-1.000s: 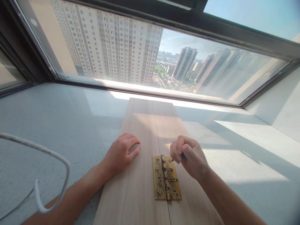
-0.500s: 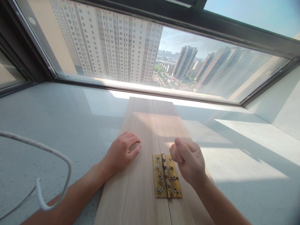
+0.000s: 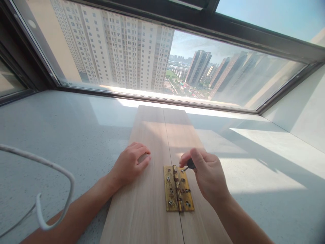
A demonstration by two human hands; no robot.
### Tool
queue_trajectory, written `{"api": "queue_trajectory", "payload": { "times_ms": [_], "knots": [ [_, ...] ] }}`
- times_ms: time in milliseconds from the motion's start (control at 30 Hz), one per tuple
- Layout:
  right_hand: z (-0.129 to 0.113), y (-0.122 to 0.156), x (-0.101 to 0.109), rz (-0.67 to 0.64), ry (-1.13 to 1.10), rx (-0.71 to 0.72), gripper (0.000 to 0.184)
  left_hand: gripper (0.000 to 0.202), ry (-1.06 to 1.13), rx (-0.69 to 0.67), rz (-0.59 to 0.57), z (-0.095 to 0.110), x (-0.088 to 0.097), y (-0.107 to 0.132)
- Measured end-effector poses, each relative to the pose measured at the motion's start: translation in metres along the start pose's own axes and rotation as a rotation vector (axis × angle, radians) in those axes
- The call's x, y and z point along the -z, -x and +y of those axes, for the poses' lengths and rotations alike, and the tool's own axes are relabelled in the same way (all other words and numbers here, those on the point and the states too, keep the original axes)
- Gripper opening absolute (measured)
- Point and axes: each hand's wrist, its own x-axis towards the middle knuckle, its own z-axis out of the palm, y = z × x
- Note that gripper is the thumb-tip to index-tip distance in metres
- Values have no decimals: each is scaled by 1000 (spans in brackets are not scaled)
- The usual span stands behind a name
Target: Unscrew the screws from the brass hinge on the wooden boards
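Observation:
My right hand [image 3: 209,173] is closed around a short screwdriver [image 3: 191,164] with a black handle, mostly hidden by the fingers. Its thin shaft points down-left to the upper right screw of a worn brass hinge [image 3: 178,189]. Several screws sit in both leaves of this hinge, and one on the right edge seems to stick out. The hinge spans the seam between two pale wooden boards [image 3: 152,135] lying side by side. My left hand [image 3: 130,164] rests over the left board's edge, fingers curled toward the thumb; what lies inside the curl I cannot make out.
The boards lie on a pale speckled sill [image 3: 83,142], reaching close to a dark-framed window [image 3: 152,100]. A white cable [image 3: 56,167] loops at the left, in front of my left forearm. Sunlight and shadow cross the sill on the right.
My right hand has turned and its fingers have shifted, so the black screwdriver handle and shaft now show at the upper right screw. The view moved slightly; my left hand stays put.

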Motion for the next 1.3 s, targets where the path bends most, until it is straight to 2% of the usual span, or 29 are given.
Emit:
{"api": "queue_trajectory", "payload": {
  "times_ms": [67, 167, 233, 367, 433, 567, 700, 800, 867, 967, 1067, 1200, 1300],
  "knots": [
    [0, 6, -8, 65, 58, 12, 42, 13, -3, 0, 3, 0, 0, 0],
    [3, 7, -14, -9, 16, 86, 52, 13, -1, -1, 4, -1, -1, 1],
    [5, 1, -11, -119, -26, 88, 54, 13, 2, -2, 3, -1, 0, 1],
    [7, -15, 5, -434, -75, 26, 54, 13, 8, 7, 3, 0, 1, -1],
    [8, -22, 13, -508, -116, 8, 53, 13, 12, 13, -1, 0, 1, -1],
    [8, -28, 17, -442, -134, -2, 44, 12, 12, 10, 0, 0, 1, -1],
    [1, -18, 13, -301, -38, 57, 34, 13, 3, 2, 16, -1, 0, 0],
    [-5, -4, 6, -151, 73, 39, 27, 13, 9, -4, 18, -1, 0, 1],
    [-5, 4, 1, -6, 98, 4, 31, 13, 13, -3, 15, -1, 0, 1],
    [4, 10, -7, 114, -104, 46, 41, 13, 15, 6, 13, -1, 0, 1],
    [12, 7, -7, 31, -288, 106, 46, 13, 17, 13, 11, -1, 0, 0],
    [13, -5, 6, -186, -323, 39, 48, 13, 18, 12, 12, 0, 0, 0],
    [11, -15, 14, -267, -327, -16, 44, 12, 20, 14, 12, 0, 0, 0]
  ]
}}
